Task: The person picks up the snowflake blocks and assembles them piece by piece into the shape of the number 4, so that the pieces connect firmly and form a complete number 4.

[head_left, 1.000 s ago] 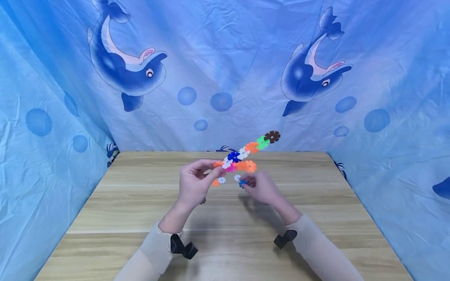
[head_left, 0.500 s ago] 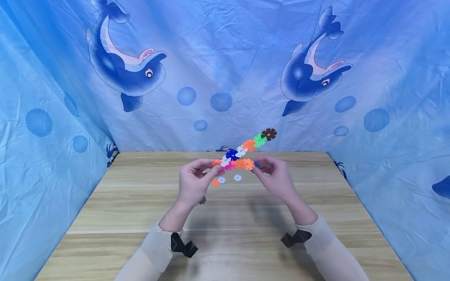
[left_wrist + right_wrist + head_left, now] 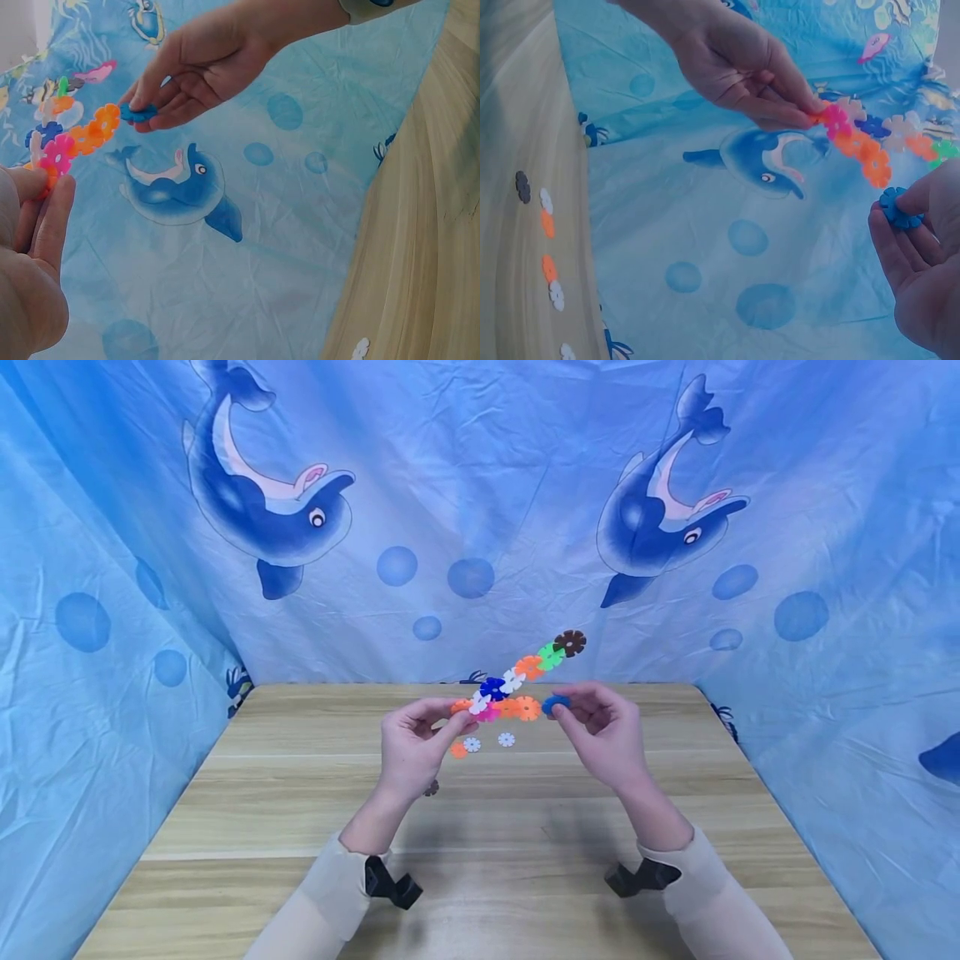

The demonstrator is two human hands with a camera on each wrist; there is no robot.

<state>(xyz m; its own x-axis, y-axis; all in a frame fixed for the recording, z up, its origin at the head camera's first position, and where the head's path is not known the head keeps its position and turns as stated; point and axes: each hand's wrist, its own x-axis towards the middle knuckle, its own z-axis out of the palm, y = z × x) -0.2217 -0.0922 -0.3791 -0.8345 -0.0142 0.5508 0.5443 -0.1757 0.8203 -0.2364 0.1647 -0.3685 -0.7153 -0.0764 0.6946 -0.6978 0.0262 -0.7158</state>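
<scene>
My left hand (image 3: 412, 747) pinches one end of a chain of interlocking snowflake discs, held above the table. One branch of this chain (image 3: 531, 667) slants up and away through white, dark blue, orange and green to a brown disc (image 3: 570, 643). Its other branch goes right from a pink disc (image 3: 56, 155) to an orange end disc (image 3: 527, 707). Between thumb and fingers, my right hand (image 3: 611, 739) pinches a blue snowflake disc (image 3: 898, 208). A small gap separates the blue disc from the orange end disc. Fingers cover part of both held pieces.
Loose discs lie on the wooden table (image 3: 480, 893) below the hands: an orange one (image 3: 458, 750), white ones (image 3: 507, 739) and a brown one (image 3: 431, 787). A blue dolphin-print curtain (image 3: 480, 510) rises behind the table and along both sides.
The right hand has lifted the blue disc from near the loose white disc to beside the chain's orange end, then slightly right. The left hand has stayed put while the chain tilted slightly.
</scene>
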